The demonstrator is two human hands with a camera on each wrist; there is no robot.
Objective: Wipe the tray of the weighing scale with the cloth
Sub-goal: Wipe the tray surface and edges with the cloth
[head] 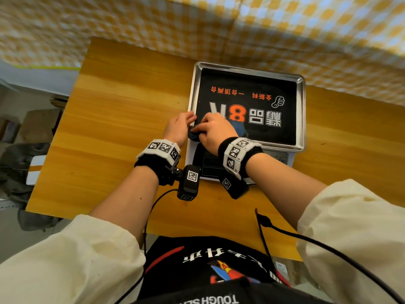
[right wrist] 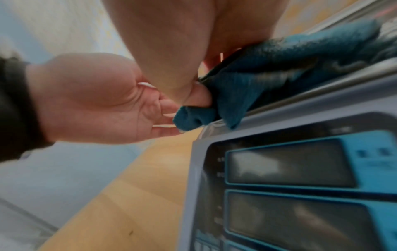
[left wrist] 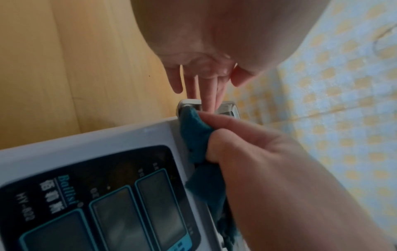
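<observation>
Desk (head: 122,119): a wooden top is seen, with the weighing scale (head: 192,150) set toward its far right part, near the checked covering at the far edge.

Left hand (head: 178,127): it is laid at the tray's near-left corner, fingers straight and spread, the tips resting on the steel rim; nothing is gripped. The tray is judged to be steadied by it.

Cloth (head: 237,128): a blue cloth is bunched over the tray's near-left corner, part on the black printed surface, part hanging over the near rim toward the display panel (left wrist: 103,200).

Right hand (head: 215,132): the fingers and thumb are curled and clamped on the cloth, which is pressed against the near-left rim.

Tray (head: 301,110): a steel tray with a black printed sheet is carried on top of the scale; the rest of its surface lies uncovered.

Step in hand: wiping of the near-left corner and rim is judged to be under way.

How it is done well: the cloth should be kept flat under the fingers, drawn along the rim and then across toward the right edge in overlapping passes; light pressure is advised so the tray is not shifted off its seat.
</observation>
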